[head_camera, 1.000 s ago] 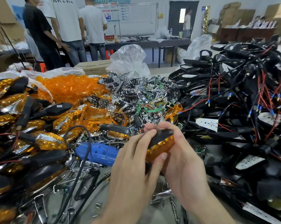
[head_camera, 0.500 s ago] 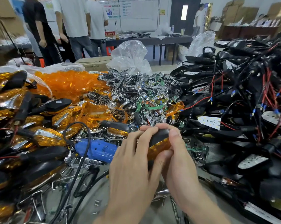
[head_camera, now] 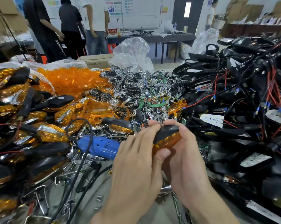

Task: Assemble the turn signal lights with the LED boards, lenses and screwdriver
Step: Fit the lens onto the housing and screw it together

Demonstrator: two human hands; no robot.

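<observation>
The lamp sits at frame centre, black housing uppermost and amber lens beneath. Compared with a second ago, the left hand has slid further over the housing and its thumb now presses up on the lens edge. This looks like the lens being squeezed home, with screwing still to come. The right hand cups the lamp's right end, fingers curled over the top. The lamp is thus pinched between both hands. The blue screwdriver lies untouched just left. Loose lenses are heaped at upper left.
</observation>
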